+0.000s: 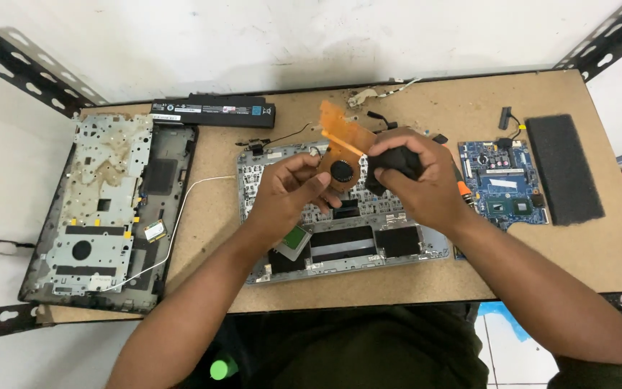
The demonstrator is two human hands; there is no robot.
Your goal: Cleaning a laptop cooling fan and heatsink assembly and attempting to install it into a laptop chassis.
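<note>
Copper-orange heatsink fan (340, 148), pinched in left hand (289, 191), dark cloth (395, 164) in right hand (422, 184)

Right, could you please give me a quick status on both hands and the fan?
Left hand holds copper fan above laptop case. Right hand presses black cloth beside fan hub. Nothing blocking.

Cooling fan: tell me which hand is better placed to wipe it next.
Probably the right hand: it already grips the black cloth right beside the fan. The left hand is busy pinching the fan's copper-coloured assembly, holding it above the laptop chassis.
</note>
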